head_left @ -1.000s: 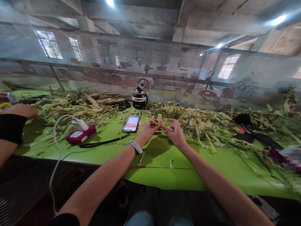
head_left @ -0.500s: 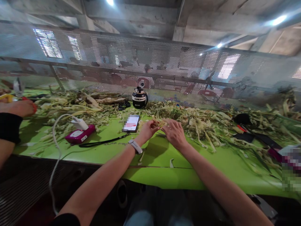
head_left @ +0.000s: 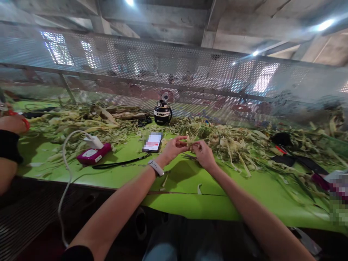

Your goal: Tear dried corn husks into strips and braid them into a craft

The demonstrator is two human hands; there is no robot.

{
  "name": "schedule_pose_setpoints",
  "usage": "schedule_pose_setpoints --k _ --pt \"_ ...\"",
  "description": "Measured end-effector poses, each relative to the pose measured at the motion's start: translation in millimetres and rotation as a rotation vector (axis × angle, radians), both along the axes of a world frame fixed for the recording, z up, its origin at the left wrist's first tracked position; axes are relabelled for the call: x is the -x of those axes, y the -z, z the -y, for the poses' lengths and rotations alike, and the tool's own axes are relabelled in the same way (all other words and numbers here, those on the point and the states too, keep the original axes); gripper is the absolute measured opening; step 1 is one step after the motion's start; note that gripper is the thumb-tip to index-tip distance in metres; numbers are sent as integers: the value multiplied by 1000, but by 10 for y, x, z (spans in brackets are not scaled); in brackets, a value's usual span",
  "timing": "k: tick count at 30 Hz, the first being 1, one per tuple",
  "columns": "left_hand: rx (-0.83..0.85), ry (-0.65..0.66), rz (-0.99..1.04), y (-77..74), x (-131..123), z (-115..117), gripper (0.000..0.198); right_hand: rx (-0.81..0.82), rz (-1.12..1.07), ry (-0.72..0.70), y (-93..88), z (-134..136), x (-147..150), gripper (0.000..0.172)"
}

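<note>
Just right of the phone (head_left: 153,141), the husk piece (head_left: 191,139) now stands upright between the left hand (head_left: 174,148) and right hand (head_left: 203,154). Both sets of fingers remain pinched on it, so the stripping looks unfinished.

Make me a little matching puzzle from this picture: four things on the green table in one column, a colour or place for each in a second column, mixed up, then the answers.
Things:
1. jug
2. phone
3. flat box
4. husk piece

Colour or place:
A. magenta, with a white plug on top
B. pinched between the left hand and the right hand
C. standing by the mesh wall
D. lying flat, screen up, beside the left hand

Pairs: 1-C, 2-D, 3-A, 4-B.
</note>
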State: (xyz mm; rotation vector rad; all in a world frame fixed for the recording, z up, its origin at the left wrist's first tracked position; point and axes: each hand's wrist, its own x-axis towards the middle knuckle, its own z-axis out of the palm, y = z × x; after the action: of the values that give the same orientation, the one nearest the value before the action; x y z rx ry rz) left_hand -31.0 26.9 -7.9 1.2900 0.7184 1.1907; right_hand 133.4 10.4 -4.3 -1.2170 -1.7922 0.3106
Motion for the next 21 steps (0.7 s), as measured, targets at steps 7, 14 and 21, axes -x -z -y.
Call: schedule_pose_setpoints --k 7,14,21 --pt "110 82 76 -67 -20 77 34 117 -216 -36 17 -37 -17 19" --pt "45 97 8 -13 -17 37 33 133 -209 -126 0 -16 -8 25" --pt "202 70 104 -62 6 54 36 41 -189 -70 -69 48 -2 25"
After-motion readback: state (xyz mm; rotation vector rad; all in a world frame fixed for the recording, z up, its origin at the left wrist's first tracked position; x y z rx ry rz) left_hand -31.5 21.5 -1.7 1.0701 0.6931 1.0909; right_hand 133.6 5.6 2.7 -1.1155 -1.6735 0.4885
